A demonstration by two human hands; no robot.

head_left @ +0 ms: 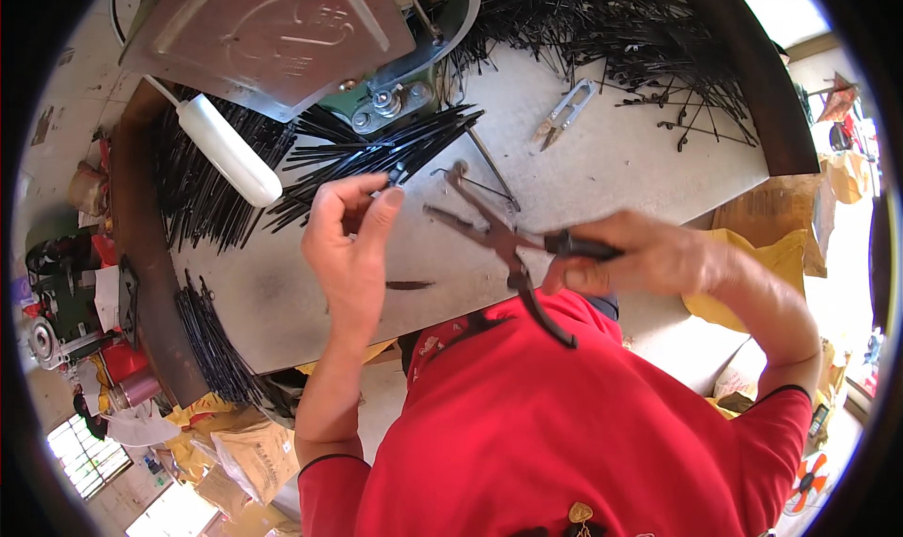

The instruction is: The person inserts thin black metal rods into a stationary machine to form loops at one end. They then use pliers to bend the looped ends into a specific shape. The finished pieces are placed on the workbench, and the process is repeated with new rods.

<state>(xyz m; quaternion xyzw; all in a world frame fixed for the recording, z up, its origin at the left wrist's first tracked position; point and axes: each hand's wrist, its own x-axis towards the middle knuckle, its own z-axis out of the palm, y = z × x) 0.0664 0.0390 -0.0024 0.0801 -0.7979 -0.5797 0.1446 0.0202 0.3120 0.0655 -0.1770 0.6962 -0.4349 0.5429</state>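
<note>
My left hand [350,241] is raised over the near side of the pale table [282,311]. Its thumb and forefinger pinch a small dark piece [397,173], too small to make out fully. To the right, my right hand [625,255] grips a pair of long, rusty-brown pliers [499,241] by one black-covered handle. The other handle hangs free and the jaws stand spread, pointing toward my left hand. Behind my left fingers lies a loose bundle of black rods [376,151]. A thin bent rod [494,168] lies near the plier jaws.
A machine [282,29] with a reddish cover and green base stands at the back left, beside a white lamp [229,150]. Black wire pieces [611,29] heap up at the back right. Silver thread snips [567,114] lie mid-table. More rods [212,339] rest at the left edge.
</note>
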